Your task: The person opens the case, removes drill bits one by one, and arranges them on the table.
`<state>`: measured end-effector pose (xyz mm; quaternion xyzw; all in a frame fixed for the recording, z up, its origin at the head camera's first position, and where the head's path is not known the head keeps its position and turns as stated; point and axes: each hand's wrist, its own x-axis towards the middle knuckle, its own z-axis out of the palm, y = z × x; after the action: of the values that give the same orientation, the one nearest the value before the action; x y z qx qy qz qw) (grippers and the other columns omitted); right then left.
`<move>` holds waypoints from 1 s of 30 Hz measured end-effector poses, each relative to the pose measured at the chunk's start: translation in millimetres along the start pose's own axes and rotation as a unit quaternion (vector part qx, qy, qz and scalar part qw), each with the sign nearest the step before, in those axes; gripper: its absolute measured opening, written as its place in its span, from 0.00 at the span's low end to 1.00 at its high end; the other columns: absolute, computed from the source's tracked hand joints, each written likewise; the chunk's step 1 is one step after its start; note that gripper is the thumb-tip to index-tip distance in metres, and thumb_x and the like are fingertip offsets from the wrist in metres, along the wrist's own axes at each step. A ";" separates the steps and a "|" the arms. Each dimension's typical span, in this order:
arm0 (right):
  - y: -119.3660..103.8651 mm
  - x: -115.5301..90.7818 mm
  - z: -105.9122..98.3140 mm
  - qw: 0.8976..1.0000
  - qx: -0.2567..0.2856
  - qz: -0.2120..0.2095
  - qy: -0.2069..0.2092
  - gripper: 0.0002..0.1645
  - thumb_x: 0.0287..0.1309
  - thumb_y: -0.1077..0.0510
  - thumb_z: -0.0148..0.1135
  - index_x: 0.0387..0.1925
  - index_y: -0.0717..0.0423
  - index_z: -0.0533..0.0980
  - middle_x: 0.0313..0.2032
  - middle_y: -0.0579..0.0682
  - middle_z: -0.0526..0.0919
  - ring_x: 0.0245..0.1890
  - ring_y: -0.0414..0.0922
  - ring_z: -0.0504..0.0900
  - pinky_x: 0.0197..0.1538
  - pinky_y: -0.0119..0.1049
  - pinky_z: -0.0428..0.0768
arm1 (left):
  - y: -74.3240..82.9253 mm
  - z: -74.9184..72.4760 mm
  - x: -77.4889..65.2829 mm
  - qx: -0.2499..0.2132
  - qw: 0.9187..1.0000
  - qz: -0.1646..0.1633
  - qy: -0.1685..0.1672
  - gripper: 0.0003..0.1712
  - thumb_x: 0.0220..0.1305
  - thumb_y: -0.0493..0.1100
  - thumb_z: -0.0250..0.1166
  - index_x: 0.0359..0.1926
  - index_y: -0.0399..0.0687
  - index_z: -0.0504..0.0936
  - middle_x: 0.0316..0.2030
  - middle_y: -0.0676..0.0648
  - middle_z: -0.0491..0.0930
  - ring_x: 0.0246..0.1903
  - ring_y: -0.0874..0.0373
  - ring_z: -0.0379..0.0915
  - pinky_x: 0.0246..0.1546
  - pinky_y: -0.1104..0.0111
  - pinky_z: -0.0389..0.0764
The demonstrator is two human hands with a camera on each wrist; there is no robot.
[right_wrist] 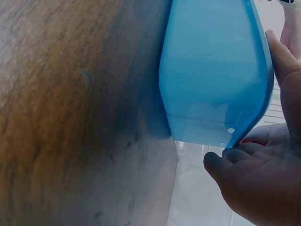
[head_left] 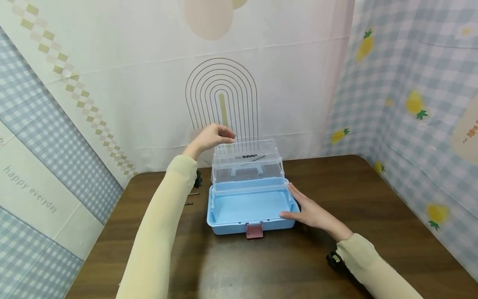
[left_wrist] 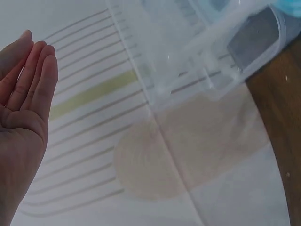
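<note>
A light blue toolbox (head_left: 252, 229) stands with its clear lid raised at the back and a pink latch (head_left: 254, 231) in front. Upon the clear upper tray (head_left: 224, 161) lie a dark spiral drill bit (head_left: 246, 156) and a thinner grey bit (head_left: 258, 158). My left hand (head_left: 214, 137) hovers above the tray's left back corner; its fingers (left_wrist: 40, 77) are together, gently bent, with nothing seen in them. With my right hand (head_left: 310, 210) I hold the box's right side, thumb over the front rim and fingers along the side rim.
Two small thin bits, one brass-coloured (head_left: 193, 194) and one darker (head_left: 189, 203), lie on the brown table (head_left: 239, 265) left of the box, partly behind my left sleeve (head_left: 160, 232). A patterned cloth (head_left: 298, 83) hangs right behind the table.
</note>
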<state>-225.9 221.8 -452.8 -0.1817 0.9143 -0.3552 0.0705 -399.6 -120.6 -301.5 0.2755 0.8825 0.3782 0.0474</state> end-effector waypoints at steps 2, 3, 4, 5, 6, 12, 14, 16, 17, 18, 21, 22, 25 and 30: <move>0.3 0.3 -0.1 1.000 -0.001 -0.001 -0.001 0.66 0.59 0.33 0.67 0.81 0.55 0.40 0.79 0.61 0.39 0.75 0.67 0.48 0.68 0.69 0.56 | -0.1 7.7 4.7 0.008 1.000 0.000 -0.016 0.19 0.67 0.42 0.68 0.56 0.38 0.83 0.50 0.44 0.84 0.51 0.51 0.80 0.56 0.57 0.78; 0.4 0.4 -0.1 1.000 -0.001 -0.001 -0.002 0.66 0.59 0.33 0.67 0.81 0.55 0.40 0.79 0.61 0.39 0.75 0.67 0.48 0.68 0.69 0.56 | 0.2 11.2 7.2 0.016 1.000 0.001 -0.025 0.19 0.68 0.42 0.68 0.55 0.38 0.83 0.50 0.44 0.85 0.50 0.51 0.80 0.56 0.57 0.78; 0.3 0.5 -0.3 1.000 0.000 0.000 -0.002 0.66 0.59 0.33 0.67 0.81 0.55 0.40 0.79 0.61 0.39 0.75 0.66 0.48 0.69 0.69 0.56 | 0.9 14.6 9.6 0.021 0.999 0.004 -0.034 0.18 0.67 0.42 0.68 0.55 0.39 0.83 0.50 0.44 0.85 0.50 0.51 0.80 0.56 0.58 0.78; 0.4 0.6 -0.4 1.000 0.000 0.000 -0.002 0.66 0.59 0.33 0.67 0.81 0.55 0.40 0.79 0.60 0.38 0.75 0.66 0.48 0.69 0.69 0.56 | 1.6 17.6 12.1 0.026 0.999 0.007 -0.041 0.17 0.67 0.42 0.69 0.54 0.40 0.84 0.50 0.45 0.85 0.50 0.52 0.80 0.55 0.58 0.78; 0.2 0.7 -0.5 1.000 0.001 0.001 -0.002 0.66 0.59 0.33 0.67 0.81 0.55 0.40 0.79 0.60 0.38 0.76 0.66 0.48 0.69 0.68 0.56 | 2.3 20.4 14.6 0.030 0.998 0.009 -0.048 0.16 0.67 0.42 0.69 0.53 0.40 0.84 0.49 0.45 0.85 0.50 0.52 0.80 0.55 0.59 0.79; -1.8 1.0 0.7 1.000 0.006 -0.003 -0.003 0.65 0.59 0.32 0.67 0.81 0.53 0.40 0.79 0.60 0.38 0.76 0.65 0.48 0.69 0.68 0.57 | 4.0 32.8 22.2 0.068 0.994 0.015 -0.078 0.11 0.67 0.39 0.68 0.49 0.42 0.86 0.45 0.46 0.86 0.46 0.54 0.82 0.52 0.62 0.80; -1.9 0.3 2.0 1.000 0.006 -0.002 -0.007 0.66 0.59 0.32 0.66 0.81 0.54 0.39 0.79 0.60 0.38 0.75 0.66 0.48 0.68 0.69 0.57 | 2.5 36.0 22.3 0.078 0.993 0.014 -0.089 0.10 0.67 0.37 0.68 0.48 0.41 0.86 0.44 0.46 0.86 0.46 0.54 0.82 0.51 0.62 0.81; -1.6 -0.6 3.2 1.000 0.009 0.004 -0.009 0.66 0.59 0.32 0.67 0.81 0.53 0.39 0.79 0.59 0.38 0.76 0.65 0.48 0.69 0.68 0.56 | 0.5 38.6 22.2 0.080 0.992 0.011 -0.098 0.10 0.67 0.36 0.67 0.48 0.40 0.86 0.45 0.44 0.86 0.46 0.54 0.82 0.51 0.63 0.81; -1.5 -0.9 3.7 1.000 0.010 0.008 -0.008 0.66 0.58 0.32 0.67 0.81 0.53 0.39 0.80 0.59 0.38 0.76 0.65 0.48 0.69 0.68 0.56 | -0.7 39.7 22.2 0.082 0.991 0.011 -0.101 0.10 0.67 0.35 0.67 0.48 0.40 0.86 0.45 0.44 0.86 0.45 0.54 0.82 0.50 0.63 0.81; -1.0 -1.0 3.9 1.000 0.008 0.007 -0.008 0.66 0.58 0.32 0.67 0.81 0.53 0.39 0.79 0.59 0.38 0.76 0.65 0.47 0.69 0.68 0.56 | -1.5 40.5 22.0 0.081 0.991 0.010 -0.103 0.10 0.66 0.34 0.67 0.47 0.40 0.86 0.45 0.43 0.86 0.45 0.53 0.82 0.49 0.63 0.82; -0.7 -0.8 3.6 1.000 0.008 0.005 -0.005 0.66 0.59 0.32 0.67 0.81 0.54 0.40 0.79 0.59 0.38 0.76 0.65 0.47 0.69 0.68 0.56 | -6.0 43.0 22.6 0.082 0.991 0.006 -0.110 0.10 0.66 0.34 0.68 0.47 0.39 0.86 0.44 0.43 0.86 0.44 0.53 0.82 0.48 0.63 0.82; -0.8 -0.7 3.2 1.000 0.008 0.004 -0.004 0.66 0.59 0.33 0.67 0.81 0.54 0.40 0.79 0.60 0.38 0.76 0.65 0.47 0.69 0.69 0.56 | -7.3 43.7 23.0 0.083 0.990 0.005 -0.112 0.10 0.66 0.34 0.68 0.48 0.39 0.86 0.43 0.44 0.86 0.44 0.53 0.82 0.48 0.64 0.82; -0.7 -0.5 2.1 1.000 0.007 0.000 -0.004 0.65 0.60 0.33 0.67 0.81 0.54 0.40 0.79 0.60 0.38 0.76 0.66 0.47 0.68 0.69 0.56 | -11.3 46.0 24.3 0.090 0.989 0.001 -0.118 0.12 0.66 0.36 0.68 0.49 0.36 0.85 0.43 0.45 0.86 0.45 0.53 0.82 0.49 0.63 0.82; 0.6 -1.5 0.9 1.000 0.011 0.004 -0.002 0.66 0.59 0.33 0.67 0.81 0.54 0.40 0.79 0.59 0.38 0.76 0.65 0.47 0.69 0.68 0.55 | -15.1 49.4 25.8 0.094 0.989 -0.002 -0.114 0.15 0.66 0.37 0.69 0.52 0.35 0.84 0.45 0.44 0.85 0.47 0.52 0.81 0.51 0.62 0.81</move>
<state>-224.5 222.2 -453.9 -0.1782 0.9108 -0.3648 0.0753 -413.8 -83.8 -343.8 0.3183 0.9034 0.2596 0.1229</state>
